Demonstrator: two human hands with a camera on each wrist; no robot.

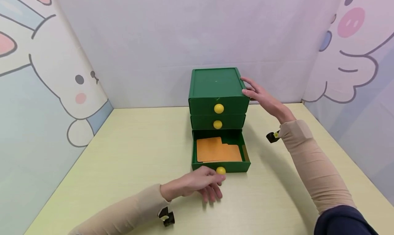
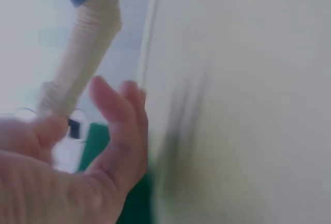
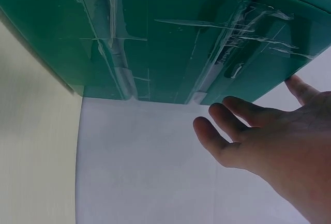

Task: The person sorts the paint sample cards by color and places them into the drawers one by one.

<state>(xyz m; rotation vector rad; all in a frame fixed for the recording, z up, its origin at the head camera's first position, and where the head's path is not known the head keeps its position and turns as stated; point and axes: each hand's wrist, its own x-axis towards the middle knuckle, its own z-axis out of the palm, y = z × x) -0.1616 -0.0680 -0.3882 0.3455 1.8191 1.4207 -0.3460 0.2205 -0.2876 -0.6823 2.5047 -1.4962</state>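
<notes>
Resting at frame ctr, right hand point(image 1: 261, 96) lies flat on stiff, light-looking drawer box point(image 1: 217, 88); left hand point(image 1: 200, 183), loosely curled, touches bottom yellow knob point(image 1: 220, 170), best pinch pt.

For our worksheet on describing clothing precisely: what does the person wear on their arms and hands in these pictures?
Both hands, left hand and right hand, are bare. Each forearm wears a snug beige fabric sleeve reaching the wrist. A small black wrist-mounted device with a yellow spot sits at each wrist. A dark navy upper sleeve shows above the right beige one.
</notes>
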